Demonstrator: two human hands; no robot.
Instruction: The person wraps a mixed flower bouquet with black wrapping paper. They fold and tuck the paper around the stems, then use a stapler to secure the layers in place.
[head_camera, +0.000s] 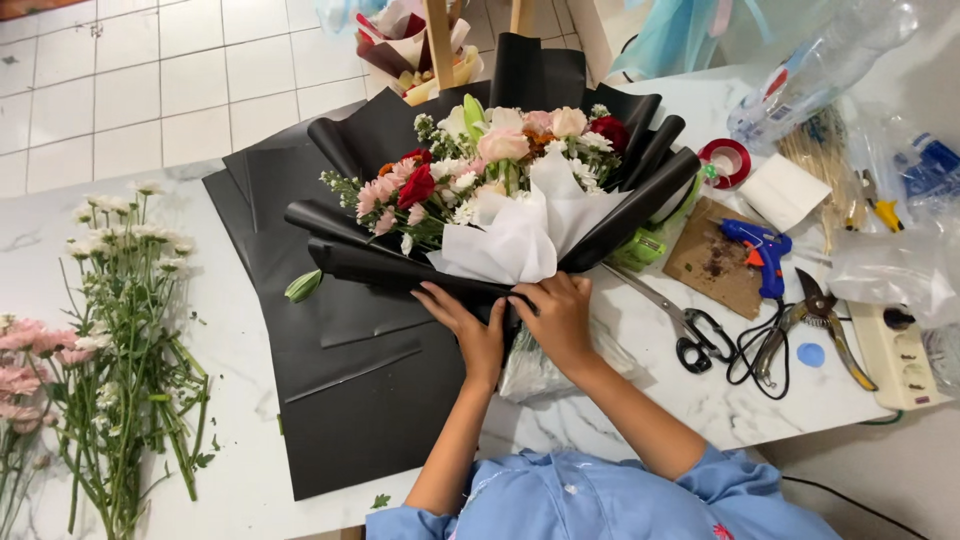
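A bouquet (480, 175) of pink, red and white flowers lies on the white marble table (240, 300), wrapped in white paper (520, 235) and folded black wrapping paper (390, 270). My left hand (470, 325) presses flat on the black wrap at the bouquet's neck. Beside it, my right hand (555, 315) grips the gathered wrap and stems. Clear plastic (530, 375) covers the stem ends below my hands.
Flat black paper sheets (350, 400) lie under the bouquet. Loose white and pink flowers (120, 340) lie at the left. To the right are scissors (680, 325), a blue glue gun (760, 250) on a board, pliers (815, 310), red tape (725, 160) and a power strip (900, 355).
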